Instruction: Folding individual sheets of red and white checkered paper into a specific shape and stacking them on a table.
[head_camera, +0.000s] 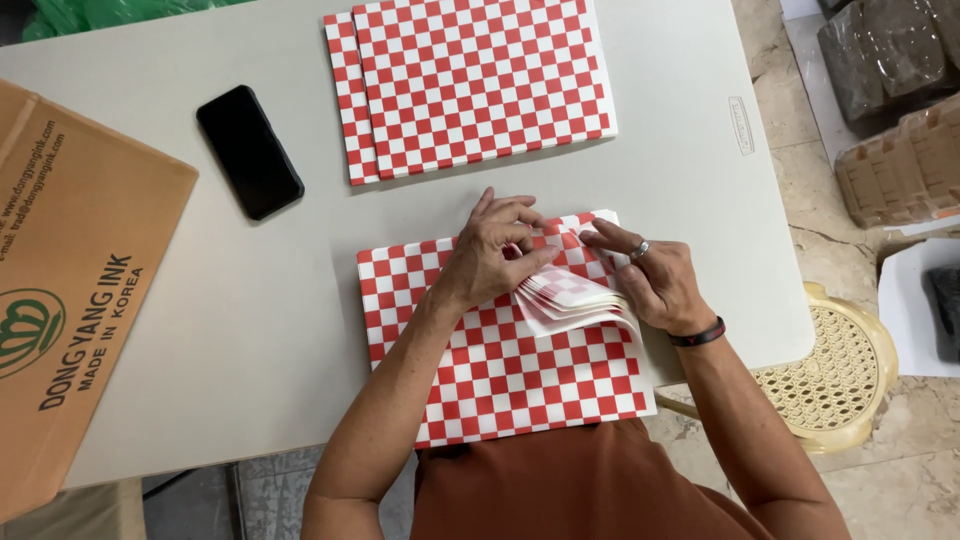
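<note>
A brown cardboard box (70, 290) lies at the left edge of the frame; its contents are not visible. At the right edge, clear-wrapped bundles (900, 110) rest on the floor, contents indistinct.

A stack of red-and-white checkered paper sheets (500, 370) lies on the grey table (250, 330), lower centre of the frame. The left hand (492, 250) rests on the stack's upper part, fingers curled, thumb and fingertips pinching the fanned sheet corners (570, 298) at the stack's upper right. The right hand (648, 278) is partly open, fingers extended, touching the same lifted corners from the right side; it wears a ring and a dark wristband.

A second checkered stack (470, 85) lies at top centre, well apart from both hands. A black phone (249, 151) lies upper left, between box and stacks. A woven plastic stool (830, 380) stands lower right.
</note>
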